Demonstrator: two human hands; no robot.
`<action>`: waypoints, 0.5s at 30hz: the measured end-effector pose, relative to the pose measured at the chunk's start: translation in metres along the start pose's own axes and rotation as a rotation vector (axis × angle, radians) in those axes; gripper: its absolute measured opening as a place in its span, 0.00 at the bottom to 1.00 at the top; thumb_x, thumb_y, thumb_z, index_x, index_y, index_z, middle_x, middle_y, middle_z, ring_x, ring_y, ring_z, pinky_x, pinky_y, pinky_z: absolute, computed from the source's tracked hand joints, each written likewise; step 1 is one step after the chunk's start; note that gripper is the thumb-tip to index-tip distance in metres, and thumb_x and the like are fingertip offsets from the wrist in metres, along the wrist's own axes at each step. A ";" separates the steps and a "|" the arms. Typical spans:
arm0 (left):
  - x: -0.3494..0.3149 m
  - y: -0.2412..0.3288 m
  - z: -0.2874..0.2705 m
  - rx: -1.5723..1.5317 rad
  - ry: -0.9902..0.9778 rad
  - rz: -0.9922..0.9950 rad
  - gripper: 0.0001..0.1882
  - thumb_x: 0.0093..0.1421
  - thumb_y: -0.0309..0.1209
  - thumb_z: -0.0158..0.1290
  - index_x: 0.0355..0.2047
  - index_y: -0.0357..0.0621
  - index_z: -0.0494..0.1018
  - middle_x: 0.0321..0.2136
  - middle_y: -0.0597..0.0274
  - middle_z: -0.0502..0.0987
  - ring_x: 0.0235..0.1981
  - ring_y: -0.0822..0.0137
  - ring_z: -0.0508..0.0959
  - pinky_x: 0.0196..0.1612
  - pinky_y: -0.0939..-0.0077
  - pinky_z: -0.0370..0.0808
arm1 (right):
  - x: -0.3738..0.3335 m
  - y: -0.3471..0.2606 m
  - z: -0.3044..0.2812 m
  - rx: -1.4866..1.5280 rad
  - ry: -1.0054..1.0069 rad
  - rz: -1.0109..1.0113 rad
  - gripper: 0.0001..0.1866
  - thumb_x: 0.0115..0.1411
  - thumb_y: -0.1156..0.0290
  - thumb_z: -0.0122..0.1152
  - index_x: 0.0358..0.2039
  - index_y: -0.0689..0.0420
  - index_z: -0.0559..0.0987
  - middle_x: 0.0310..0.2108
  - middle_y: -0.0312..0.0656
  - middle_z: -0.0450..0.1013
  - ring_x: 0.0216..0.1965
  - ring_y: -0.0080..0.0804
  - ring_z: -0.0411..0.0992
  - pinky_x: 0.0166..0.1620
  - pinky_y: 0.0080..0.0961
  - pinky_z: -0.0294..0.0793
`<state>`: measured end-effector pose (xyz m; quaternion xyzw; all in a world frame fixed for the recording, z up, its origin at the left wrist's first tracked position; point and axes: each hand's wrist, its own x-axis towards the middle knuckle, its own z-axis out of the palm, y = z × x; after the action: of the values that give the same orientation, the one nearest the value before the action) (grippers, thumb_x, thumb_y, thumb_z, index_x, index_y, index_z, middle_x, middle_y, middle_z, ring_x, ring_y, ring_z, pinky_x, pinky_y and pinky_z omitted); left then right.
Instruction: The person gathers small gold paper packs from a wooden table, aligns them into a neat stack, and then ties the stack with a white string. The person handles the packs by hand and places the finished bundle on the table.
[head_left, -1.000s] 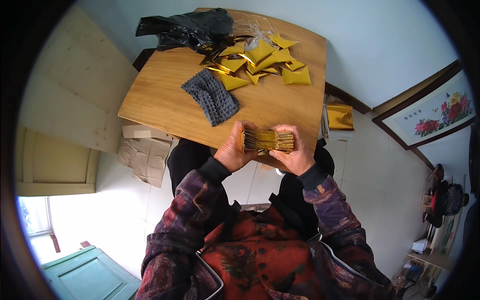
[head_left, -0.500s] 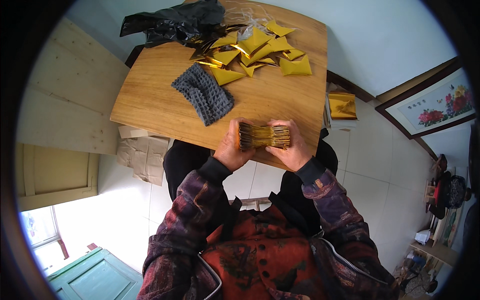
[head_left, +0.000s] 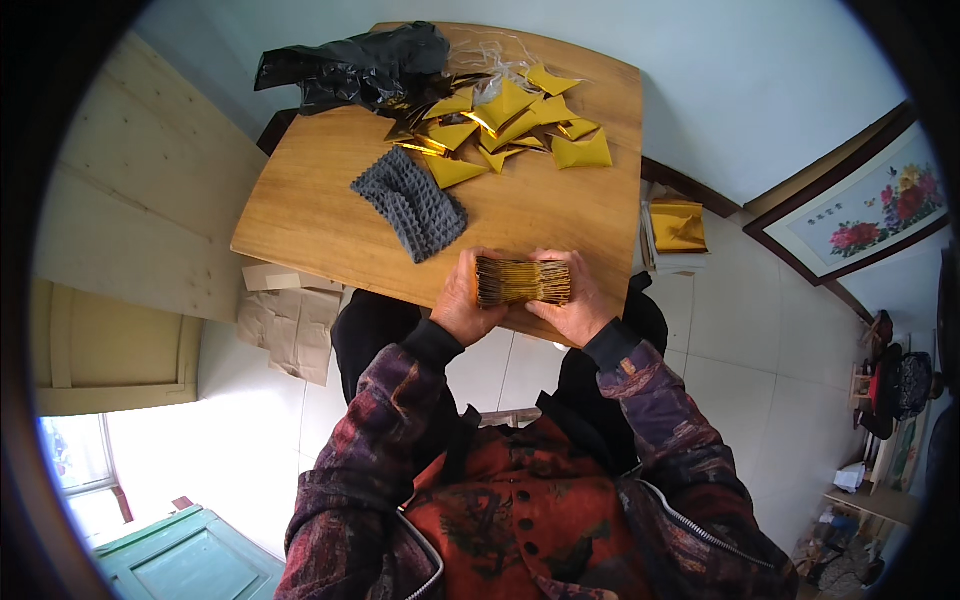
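Note:
Between my two hands, at the near edge of the wooden table (head_left: 310, 200), is a thick stack of folded gold paper (head_left: 522, 282), its many layered edges facing up and its middle narrower than its ends. My left hand (head_left: 464, 303) wraps round the left end. At the right end my right hand (head_left: 577, 300) grips it, fingers behind and thumb in front. A crumpled grey waffle-knit cloth (head_left: 412, 205) lies on the table beyond my left hand. Farther back is a loose heap of folded gold paper pieces (head_left: 505, 105).
A black plastic bag (head_left: 360, 65) and clear plastic wrapping (head_left: 490, 50) lie at the table's far side. On the floor to the right is a pile with gold sheets (head_left: 678, 226) on top; flattened brown paper (head_left: 290, 325) lies at the left. A framed flower picture (head_left: 855, 205) leans by the right wall.
The whole view has shifted slightly, so the table and its things sit a little lower. Both hands keep their hold on the stack, which looks slightly more squeezed together.

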<state>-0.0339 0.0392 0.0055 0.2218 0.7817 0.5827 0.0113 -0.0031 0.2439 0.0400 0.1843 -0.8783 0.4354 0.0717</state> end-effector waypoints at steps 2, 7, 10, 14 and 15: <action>-0.001 -0.002 0.000 0.005 0.001 0.011 0.33 0.40 0.22 0.62 0.48 0.42 0.60 0.39 0.49 0.71 0.43 0.47 0.73 0.47 0.62 0.71 | 0.000 0.001 0.000 -0.005 0.000 0.004 0.33 0.43 0.76 0.72 0.49 0.53 0.66 0.48 0.42 0.68 0.51 0.46 0.64 0.55 0.37 0.66; -0.002 -0.002 0.002 -0.007 0.035 0.058 0.33 0.40 0.22 0.61 0.48 0.41 0.60 0.39 0.49 0.71 0.43 0.48 0.73 0.47 0.63 0.71 | -0.001 0.002 0.001 -0.031 -0.004 0.030 0.33 0.46 0.70 0.71 0.50 0.52 0.62 0.49 0.40 0.70 0.51 0.43 0.67 0.62 0.38 0.52; 0.000 0.000 0.002 -0.017 0.045 0.062 0.33 0.40 0.22 0.61 0.48 0.41 0.61 0.39 0.49 0.71 0.43 0.48 0.73 0.47 0.63 0.71 | -0.001 0.002 0.001 -0.042 -0.001 -0.015 0.33 0.46 0.71 0.71 0.50 0.52 0.62 0.49 0.41 0.70 0.51 0.44 0.67 0.62 0.37 0.53; -0.002 0.001 -0.001 0.093 -0.033 0.031 0.35 0.44 0.17 0.60 0.52 0.41 0.57 0.43 0.57 0.68 0.46 0.65 0.71 0.50 0.71 0.70 | -0.001 0.003 0.001 0.004 -0.012 0.022 0.33 0.46 0.69 0.71 0.50 0.52 0.62 0.49 0.41 0.70 0.51 0.43 0.67 0.62 0.37 0.52; -0.003 0.000 -0.002 0.072 -0.035 0.018 0.35 0.44 0.17 0.60 0.51 0.41 0.57 0.43 0.57 0.68 0.46 0.65 0.71 0.50 0.71 0.70 | -0.001 0.004 0.002 0.050 -0.013 0.043 0.33 0.46 0.69 0.71 0.50 0.52 0.62 0.49 0.41 0.70 0.51 0.43 0.67 0.63 0.38 0.51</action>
<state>-0.0313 0.0367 0.0055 0.2395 0.7997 0.5504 0.0118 -0.0035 0.2447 0.0360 0.1701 -0.8713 0.4575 0.0518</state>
